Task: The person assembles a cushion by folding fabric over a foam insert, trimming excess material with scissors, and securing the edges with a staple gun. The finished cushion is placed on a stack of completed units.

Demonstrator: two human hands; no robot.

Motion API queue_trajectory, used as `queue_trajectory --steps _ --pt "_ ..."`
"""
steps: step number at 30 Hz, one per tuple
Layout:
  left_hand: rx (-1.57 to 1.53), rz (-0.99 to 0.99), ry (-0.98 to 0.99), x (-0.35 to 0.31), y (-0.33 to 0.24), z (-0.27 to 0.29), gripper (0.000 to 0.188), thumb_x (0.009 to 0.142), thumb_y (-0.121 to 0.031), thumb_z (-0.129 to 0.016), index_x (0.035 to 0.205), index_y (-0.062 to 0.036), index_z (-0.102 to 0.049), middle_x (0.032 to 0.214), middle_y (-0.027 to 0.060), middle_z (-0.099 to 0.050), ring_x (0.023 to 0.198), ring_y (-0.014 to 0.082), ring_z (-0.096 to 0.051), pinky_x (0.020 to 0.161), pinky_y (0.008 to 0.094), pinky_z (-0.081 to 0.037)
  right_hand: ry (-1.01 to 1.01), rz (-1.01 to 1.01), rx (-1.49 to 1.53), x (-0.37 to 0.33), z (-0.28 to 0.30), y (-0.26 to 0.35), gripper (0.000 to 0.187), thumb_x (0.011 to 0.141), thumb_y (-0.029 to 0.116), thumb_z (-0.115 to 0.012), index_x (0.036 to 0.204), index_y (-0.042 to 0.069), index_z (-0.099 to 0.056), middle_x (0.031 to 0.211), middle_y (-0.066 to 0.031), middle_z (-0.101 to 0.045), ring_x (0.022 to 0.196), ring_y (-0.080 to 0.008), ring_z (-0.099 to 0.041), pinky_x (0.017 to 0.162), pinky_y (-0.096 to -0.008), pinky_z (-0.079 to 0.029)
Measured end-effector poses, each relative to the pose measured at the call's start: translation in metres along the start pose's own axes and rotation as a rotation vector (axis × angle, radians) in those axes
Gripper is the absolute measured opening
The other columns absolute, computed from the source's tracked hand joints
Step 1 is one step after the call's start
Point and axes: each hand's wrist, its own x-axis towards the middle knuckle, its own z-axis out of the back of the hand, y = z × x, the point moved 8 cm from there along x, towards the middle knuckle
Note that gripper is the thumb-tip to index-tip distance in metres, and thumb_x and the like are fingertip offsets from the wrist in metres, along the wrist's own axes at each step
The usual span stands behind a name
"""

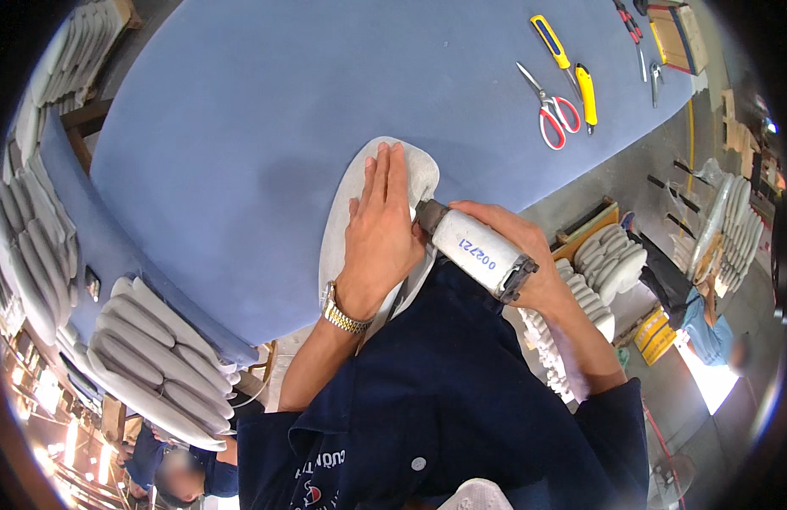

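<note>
Blue padded table [240,144]; scissors [550,106], cutters [572,72] on top; workshop floor [580,183] beyond.

The person wears a dark blue shirt [461,382] with a collar; it has a small round grey button [419,463] near the bottom; there is some white writing and a little red and white badge [313,493] low on the chest; the sleeves are pushed up, so both forearms are bare; the left hand [378,225] has a shiny metal watch [342,313] on its wrist, silver and gold; the right hand [517,246] wears nothing.
</note>
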Motion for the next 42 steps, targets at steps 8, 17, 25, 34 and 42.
queue_trajectory --steps 8,17,25,34,42 --pt "-0.045 0.026 0.0 0.004 -0.003 0.001 0.09 0.086 -0.004 -0.072 0.161 0.0007 -0.023 0.166 0.0285 -0.026 0.153 0.0498 -0.027 0.107 0.0756 -0.038 0.083 -0.102 -0.054 0.016 -0.002 0.008 0.073 0.072 0.02 -0.083 0.139 0.004 -0.061 0.129 -0.0177 -0.068 0.114 -0.0342 -0.069 0.098 -0.038 -0.052" --pt "0.027 -0.011 -0.053 0.007 0.0 0.016 0.094 0.08 -0.008 -0.078 0.158 0.0042 -0.028 0.158 0.0285 -0.041 0.148 0.0447 -0.038 0.117 0.047 -0.041 0.003 0.056 -0.027 0.022 -0.001 0.01 0.068 0.069 0.014 -0.083 0.134 0.005 -0.065 0.121 -0.0166 -0.071 0.106 -0.0328 -0.071 0.094 -0.0368 -0.054" --pt "0.052 0.047 0.0 0.001 0.004 0.011 0.089 0.091 -0.027 -0.071 0.16 0.0032 -0.024 0.161 0.0283 -0.037 0.149 0.0436 -0.037 0.118 0.0495 -0.039 -0.319 0.125 -0.055 -0.008 0.056 -0.015 0.061 0.074 0.011 -0.082 0.133 0.005 -0.066 0.121 -0.0157 -0.072 0.11 -0.0298 -0.071 0.097 -0.0374 -0.054" --pt "-0.419 -0.148 0.357 0.068 -0.004 0.001 0.043 0.106 -0.038 -0.058 0.123 -0.0021 -0.074 0.134 0.0125 -0.068 0.132 0.0215 -0.057 0.116 0.0363 -0.04 -0.45 0.126 -0.299 0.054 0.016 -0.12 0.052 0.086 0.017 -0.075 0.135 0.007 -0.062 0.139 -0.0209 -0.059 0.129 -0.0403 -0.056 0.108 -0.0455 -0.047" --pt "-0.244 -0.029 0.378 0.065 0.007 -0.019 0.046 0.101 -0.034 -0.06 0.076 0.0005 -0.077 0.081 0.0112 -0.073 0.08 0.0161 -0.065 0.079 0.0345 -0.051 -0.647 0.033 -0.254 0.018 0.071 -0.164 0.037 0.087 0.014 -0.072 0.123 0.006 -0.069 0.127 -0.0169 -0.067 0.119 -0.0379 -0.062 0.104 -0.0455 -0.05"
